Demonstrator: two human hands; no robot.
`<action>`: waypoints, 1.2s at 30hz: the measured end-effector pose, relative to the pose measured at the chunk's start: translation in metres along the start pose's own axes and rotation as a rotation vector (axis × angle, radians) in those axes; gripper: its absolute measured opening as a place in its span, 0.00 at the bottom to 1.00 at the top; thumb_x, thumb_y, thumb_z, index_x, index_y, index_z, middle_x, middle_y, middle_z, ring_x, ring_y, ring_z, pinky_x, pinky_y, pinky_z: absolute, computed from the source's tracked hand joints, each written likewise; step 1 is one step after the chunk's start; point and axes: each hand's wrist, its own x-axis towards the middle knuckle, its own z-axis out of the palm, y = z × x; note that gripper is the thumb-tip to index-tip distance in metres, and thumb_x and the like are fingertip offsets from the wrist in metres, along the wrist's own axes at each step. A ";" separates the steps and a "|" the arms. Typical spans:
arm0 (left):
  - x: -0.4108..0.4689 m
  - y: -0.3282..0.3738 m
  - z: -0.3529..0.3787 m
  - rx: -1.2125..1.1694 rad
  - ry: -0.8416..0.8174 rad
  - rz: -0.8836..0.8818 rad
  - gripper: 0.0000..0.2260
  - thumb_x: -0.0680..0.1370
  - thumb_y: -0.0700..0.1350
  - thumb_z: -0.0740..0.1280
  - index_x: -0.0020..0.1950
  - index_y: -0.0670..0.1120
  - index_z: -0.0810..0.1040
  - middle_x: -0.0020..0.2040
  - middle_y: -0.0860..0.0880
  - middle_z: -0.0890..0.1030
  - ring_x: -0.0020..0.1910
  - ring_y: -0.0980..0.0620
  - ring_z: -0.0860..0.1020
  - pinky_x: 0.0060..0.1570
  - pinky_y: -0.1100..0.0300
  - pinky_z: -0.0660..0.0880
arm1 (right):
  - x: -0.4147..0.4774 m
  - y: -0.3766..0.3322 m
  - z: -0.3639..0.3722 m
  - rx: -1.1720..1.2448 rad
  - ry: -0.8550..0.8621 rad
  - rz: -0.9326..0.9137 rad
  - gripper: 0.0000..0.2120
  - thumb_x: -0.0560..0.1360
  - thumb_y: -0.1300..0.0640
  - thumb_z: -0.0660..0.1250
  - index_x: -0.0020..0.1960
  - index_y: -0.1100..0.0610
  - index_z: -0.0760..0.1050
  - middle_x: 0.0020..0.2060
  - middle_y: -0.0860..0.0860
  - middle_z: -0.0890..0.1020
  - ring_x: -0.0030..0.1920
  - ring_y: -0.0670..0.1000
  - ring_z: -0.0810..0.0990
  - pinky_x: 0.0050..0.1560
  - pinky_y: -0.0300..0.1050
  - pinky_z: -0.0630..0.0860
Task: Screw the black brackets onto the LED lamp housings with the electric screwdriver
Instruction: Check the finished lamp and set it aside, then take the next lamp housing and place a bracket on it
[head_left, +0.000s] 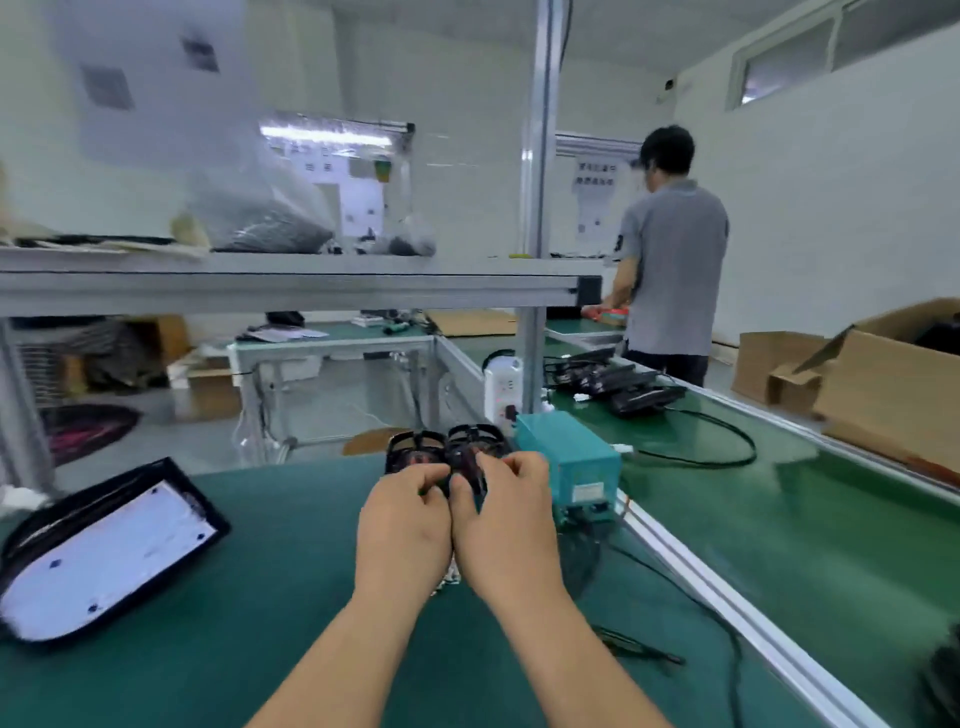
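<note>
- Left hand (405, 525) and right hand (501, 512) are pressed side by side mid-bench. Fingers of both curl onto the black rounded-frame lamp parts (447, 452); the exact pinch is blurred.
- Parts sit straight ahead of the knuckles, at the fingertips, the pair lying left-to-right.
- Large flat black lamp housing with white panel (104, 551) lies well apart to the left on the green bench mat (270, 597), long axis diagonal. Left hand is nearer.
- Teal metal box (571, 457) is just beside the right hand.
- Can't pick out the electric screwdriver.
- Far back: person in grey shirt (672, 270).
</note>
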 end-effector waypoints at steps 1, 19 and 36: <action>0.002 -0.017 -0.013 0.005 0.040 -0.047 0.15 0.80 0.39 0.61 0.60 0.49 0.83 0.59 0.51 0.83 0.57 0.52 0.78 0.49 0.65 0.67 | -0.001 -0.011 0.018 0.026 -0.040 -0.029 0.14 0.80 0.49 0.61 0.61 0.55 0.75 0.58 0.51 0.66 0.60 0.54 0.71 0.64 0.47 0.69; 0.014 -0.201 -0.090 0.341 0.248 -0.405 0.27 0.78 0.45 0.63 0.77 0.52 0.61 0.71 0.51 0.66 0.67 0.47 0.62 0.64 0.57 0.64 | -0.036 -0.074 0.215 0.091 -0.562 -0.067 0.19 0.82 0.55 0.57 0.72 0.58 0.69 0.64 0.53 0.72 0.63 0.52 0.74 0.59 0.41 0.67; 0.012 -0.177 -0.094 0.587 0.243 -0.261 0.10 0.80 0.45 0.57 0.58 0.56 0.73 0.54 0.56 0.75 0.56 0.53 0.75 0.53 0.55 0.53 | -0.035 -0.071 0.202 0.408 -0.423 0.093 0.27 0.80 0.42 0.60 0.26 0.54 0.73 0.24 0.49 0.78 0.29 0.45 0.75 0.33 0.44 0.69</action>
